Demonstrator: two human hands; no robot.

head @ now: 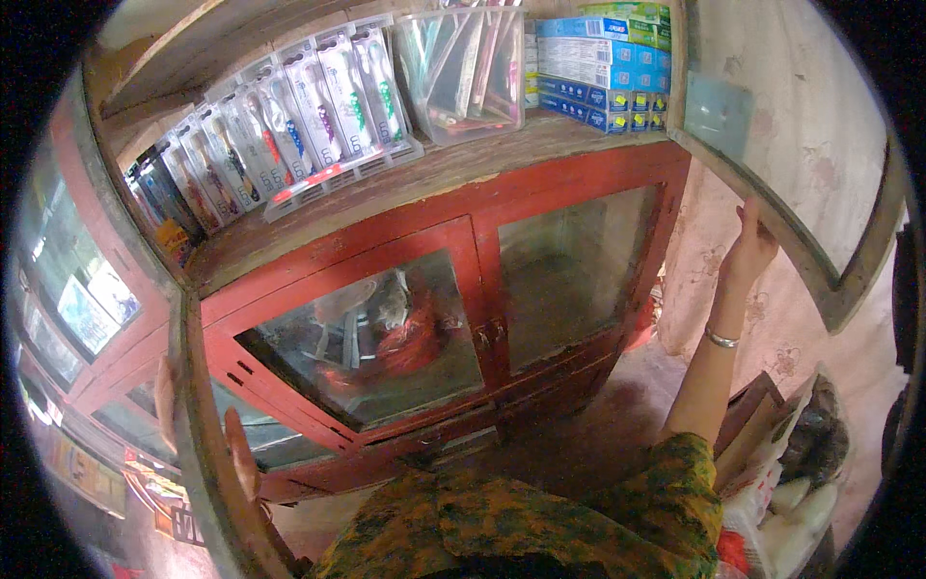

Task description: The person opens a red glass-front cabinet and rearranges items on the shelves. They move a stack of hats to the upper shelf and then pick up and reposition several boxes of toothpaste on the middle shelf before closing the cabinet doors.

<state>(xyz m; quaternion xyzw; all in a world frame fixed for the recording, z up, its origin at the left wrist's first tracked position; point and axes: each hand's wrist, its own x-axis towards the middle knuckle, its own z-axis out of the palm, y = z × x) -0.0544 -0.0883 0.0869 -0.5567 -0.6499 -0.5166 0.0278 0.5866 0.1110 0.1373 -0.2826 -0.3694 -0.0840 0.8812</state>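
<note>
My left hand (242, 459) grips the edge of the left wooden-framed glass door (194, 405), its fingers partly hidden by the frame. At the right, my right hand (752, 242) is at the lower frame of the right glass door (803, 250), fingers bent against the wood; a metal bangle is on the wrist. Both doors stand swung outward. Between them, a wooden shelf (463, 163) bears a row of packaged toothbrushes (325, 108), a clear plastic bin (470, 130) with more packs, and stacked toothpaste boxes (608, 72).
Below the shelf is a red cabinet (485, 268) with closed glass doors; plastic-wrapped items show behind the left one. Another red glazed cabinet (145, 304) stands at the left. Filled plastic bags (796, 492) lie at the lower right, beside a patterned pink curtain (705, 289).
</note>
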